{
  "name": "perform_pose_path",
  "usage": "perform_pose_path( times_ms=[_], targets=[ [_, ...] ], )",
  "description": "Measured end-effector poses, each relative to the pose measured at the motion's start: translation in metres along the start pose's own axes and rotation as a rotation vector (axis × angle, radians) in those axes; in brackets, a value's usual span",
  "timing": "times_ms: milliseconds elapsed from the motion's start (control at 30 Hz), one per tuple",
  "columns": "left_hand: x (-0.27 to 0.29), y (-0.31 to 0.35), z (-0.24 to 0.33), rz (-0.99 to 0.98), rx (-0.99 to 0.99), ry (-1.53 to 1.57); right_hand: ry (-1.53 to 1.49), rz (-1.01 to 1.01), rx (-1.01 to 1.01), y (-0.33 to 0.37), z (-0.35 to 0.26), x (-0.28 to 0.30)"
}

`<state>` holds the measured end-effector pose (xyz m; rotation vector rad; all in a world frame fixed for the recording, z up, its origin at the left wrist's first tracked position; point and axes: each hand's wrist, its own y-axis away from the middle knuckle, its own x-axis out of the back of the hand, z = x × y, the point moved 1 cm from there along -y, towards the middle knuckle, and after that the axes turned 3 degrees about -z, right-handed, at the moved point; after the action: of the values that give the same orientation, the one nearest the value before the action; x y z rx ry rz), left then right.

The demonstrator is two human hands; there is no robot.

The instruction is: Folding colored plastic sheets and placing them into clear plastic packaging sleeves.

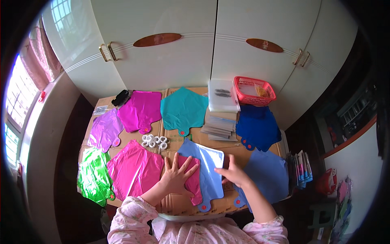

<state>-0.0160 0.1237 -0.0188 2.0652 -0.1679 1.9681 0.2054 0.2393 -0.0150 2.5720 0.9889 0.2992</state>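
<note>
On the cardboard-covered worktop, flat foil pieces lie in two rows. Far row: one lilac piece, one magenta piece, one teal piece, one dark blue pile showing three red dots. Near row: one green piece, one hot-pink piece, one narrow pink strip, one pale blue piece beside it, mid-front; one wider blue piece far right. Left hand palm down, fingers splayed wide over the pink strip's left side, nothing gripped. Right hand at the pale blue piece's right edge, thumb and fingers well apart, nothing gripped; contact can't be told. White rings: roughly nine, bunched between rows, exact count unclear. Containers: one red basket, far right, holding something whitish and one yellowish packet. Left of it, one stack of clear bags; nearer, one stack of cards.
</note>
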Motion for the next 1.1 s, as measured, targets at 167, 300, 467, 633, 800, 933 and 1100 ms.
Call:
perform_pose_path(
  times_ms=[167, 300, 467, 633, 800, 933, 1100],
  targets=[
    [-0.001, -0.001, 0.002, 0.000, 0.007, -0.002, 0.213, 0.055, 0.113, 0.007, 0.030, -0.004],
    [-0.002, -0.002, 0.003, -0.034, 0.032, -0.015, 0.482, 0.389, 0.435, -0.019, 0.036, -0.017],
    [-0.002, -0.001, 0.004, -0.033, 0.042, -0.016, 0.778, 0.425, 0.324, -0.021, 0.002, -0.030],
    [0.000, -0.001, 0.005, -0.034, 0.042, -0.011, 0.724, 0.449, 0.261, 0.001, 0.002, -0.038],
    [-0.001, -0.001, 0.005, -0.041, 0.057, -0.007, 0.895, 0.389, 0.437, 0.019, 0.020, -0.053],
    [-0.010, -0.001, 0.003, -0.057, 0.053, -0.019, 0.948, 0.374, 0.698, 0.026, 0.016, -0.085],
    [-0.013, -0.001, 0.001, -0.038, 0.028, -0.025, 1.113, 0.233, 0.685, 0.023, 0.031, -0.101]
  ],
)
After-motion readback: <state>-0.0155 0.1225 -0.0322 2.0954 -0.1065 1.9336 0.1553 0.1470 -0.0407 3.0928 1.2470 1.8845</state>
